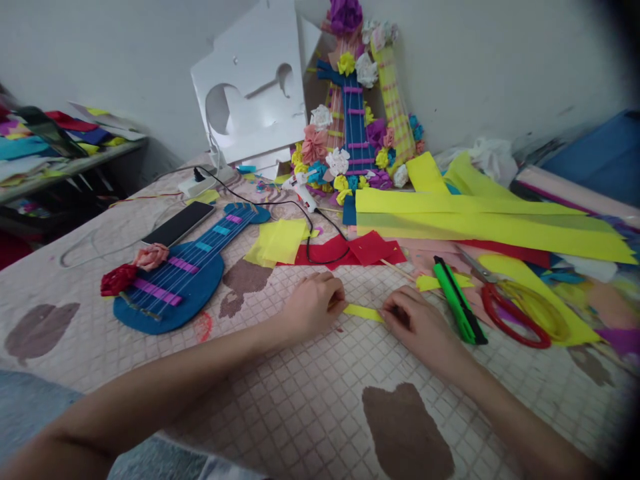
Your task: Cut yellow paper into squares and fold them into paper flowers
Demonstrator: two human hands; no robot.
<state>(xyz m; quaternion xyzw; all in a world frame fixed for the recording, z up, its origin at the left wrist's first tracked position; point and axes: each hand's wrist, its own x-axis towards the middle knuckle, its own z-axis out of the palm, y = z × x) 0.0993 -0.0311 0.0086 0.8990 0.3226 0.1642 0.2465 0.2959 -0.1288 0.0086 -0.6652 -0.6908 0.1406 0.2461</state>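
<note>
A short yellow paper strip [364, 312] stretches between my two hands, low over the table. My left hand [316, 303] pinches its left end with curled fingers. At the other end, my right hand [413, 320] grips the strip between thumb and fingers. Just right of that hand lies a green box cutter [457, 300], with red-handled scissors [515, 313] beyond it. Behind my hands are red paper pieces [370, 250] and a stack of yellow paper squares [277, 241]. To the left rests a blue paper guitar [175, 280] with purple bars, strings and paper roses.
A white glue gun [303, 190] stands behind, its black cord looping over the red paper. A phone [179, 223] and a power strip [207, 179] lie at left. Long yellow sheets [480, 217] cover the right side. Decorated guitars [355, 120] lean against the wall beside white foam board [255, 87].
</note>
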